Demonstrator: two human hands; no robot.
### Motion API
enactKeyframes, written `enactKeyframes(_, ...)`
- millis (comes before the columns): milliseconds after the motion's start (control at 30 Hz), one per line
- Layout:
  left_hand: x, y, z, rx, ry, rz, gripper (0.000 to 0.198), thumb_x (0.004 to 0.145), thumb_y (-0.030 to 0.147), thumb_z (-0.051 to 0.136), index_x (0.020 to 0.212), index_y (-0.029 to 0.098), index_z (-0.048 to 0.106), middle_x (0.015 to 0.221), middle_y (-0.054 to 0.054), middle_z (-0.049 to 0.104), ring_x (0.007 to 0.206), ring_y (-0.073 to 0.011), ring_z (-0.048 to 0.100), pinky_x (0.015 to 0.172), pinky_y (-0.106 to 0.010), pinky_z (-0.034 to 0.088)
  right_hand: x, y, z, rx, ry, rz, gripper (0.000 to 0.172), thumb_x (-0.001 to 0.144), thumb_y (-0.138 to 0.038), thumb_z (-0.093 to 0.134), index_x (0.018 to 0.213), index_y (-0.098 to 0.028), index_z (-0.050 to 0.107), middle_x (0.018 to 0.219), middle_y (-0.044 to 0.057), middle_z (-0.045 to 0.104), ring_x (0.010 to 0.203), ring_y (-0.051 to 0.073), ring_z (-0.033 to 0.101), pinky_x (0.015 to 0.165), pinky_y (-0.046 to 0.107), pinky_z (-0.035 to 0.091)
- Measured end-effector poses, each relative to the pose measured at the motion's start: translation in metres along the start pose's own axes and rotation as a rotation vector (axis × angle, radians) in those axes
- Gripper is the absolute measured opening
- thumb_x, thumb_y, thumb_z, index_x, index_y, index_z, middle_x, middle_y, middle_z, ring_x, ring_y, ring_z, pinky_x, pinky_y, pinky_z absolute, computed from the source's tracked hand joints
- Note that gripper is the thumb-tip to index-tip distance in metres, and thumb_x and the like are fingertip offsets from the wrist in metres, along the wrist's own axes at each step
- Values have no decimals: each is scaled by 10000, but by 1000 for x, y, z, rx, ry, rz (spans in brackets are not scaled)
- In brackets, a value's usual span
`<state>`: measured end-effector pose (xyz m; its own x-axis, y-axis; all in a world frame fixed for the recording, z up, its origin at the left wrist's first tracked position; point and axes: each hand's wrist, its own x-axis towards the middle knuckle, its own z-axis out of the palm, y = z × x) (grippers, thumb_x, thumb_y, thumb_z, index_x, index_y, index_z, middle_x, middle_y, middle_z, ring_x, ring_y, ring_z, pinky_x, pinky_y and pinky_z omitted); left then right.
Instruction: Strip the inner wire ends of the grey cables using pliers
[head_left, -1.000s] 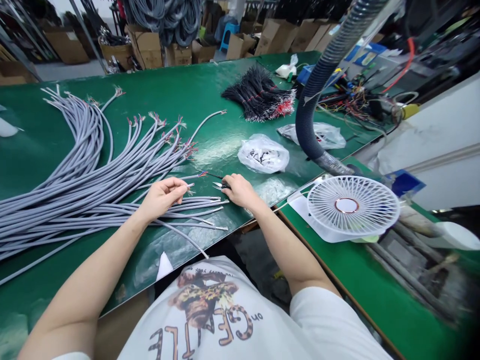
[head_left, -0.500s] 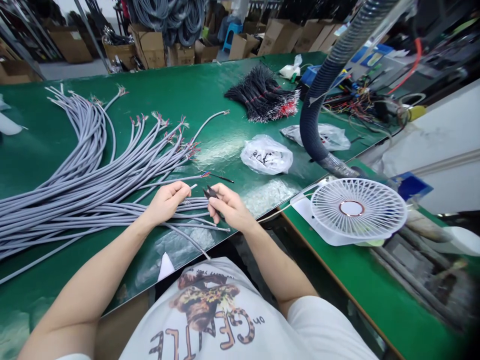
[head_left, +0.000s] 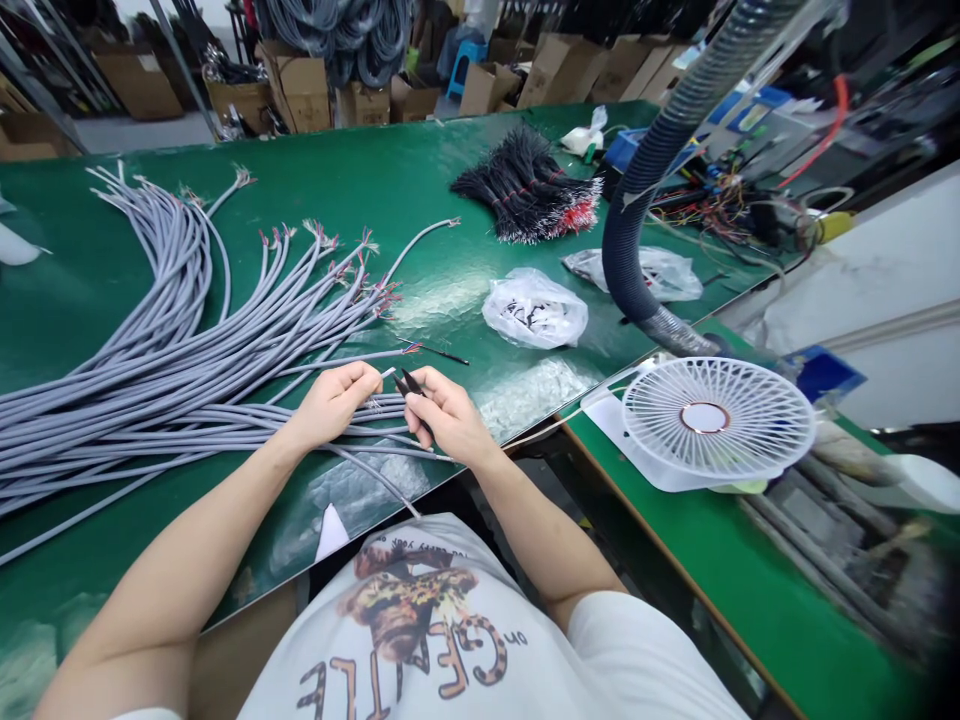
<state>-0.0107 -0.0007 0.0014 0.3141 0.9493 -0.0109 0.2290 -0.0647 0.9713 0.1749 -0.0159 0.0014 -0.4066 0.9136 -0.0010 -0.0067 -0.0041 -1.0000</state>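
My left hand (head_left: 335, 400) is closed on a grey cable (head_left: 388, 373), whose pale tip pokes out past the thumb and forefinger. Dark wire snips (head_left: 409, 386) sit in my right hand (head_left: 448, 415), blades parted and close beside that tip; whether they touch it I cannot tell. Under and around both hands lie more grey cables (head_left: 247, 425). Many of these fan out to the left, with stripped ends showing red and white strands. A thin black rod-like piece (head_left: 442, 354) rests on the bench just beyond my hands.
On the green bench (head_left: 420, 180) are a bundle of black wires (head_left: 525, 190) and two clear plastic bags, the nearer one (head_left: 534, 308) holding small parts. A ribbed duct hose (head_left: 626, 220) comes down at the right. A white fan (head_left: 716, 425) stands on the lower side surface.
My right hand has shifted left with the snips, bringing their blades up to the cable tip. The blades now look more clearly apart. My left hand has stayed in place.
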Motion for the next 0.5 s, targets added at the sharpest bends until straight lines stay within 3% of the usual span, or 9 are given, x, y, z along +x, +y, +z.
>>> enactKeyframes(500,1,-2,-1,-40,4,-4,307,874,413,470,714,153,504,533,68,327,474,-71,226,456,-217,196,-2,-2,1,-2,19,16,84,854,-248,483,892,-173,492,546,-89,522,346,30,420,371,147,328)
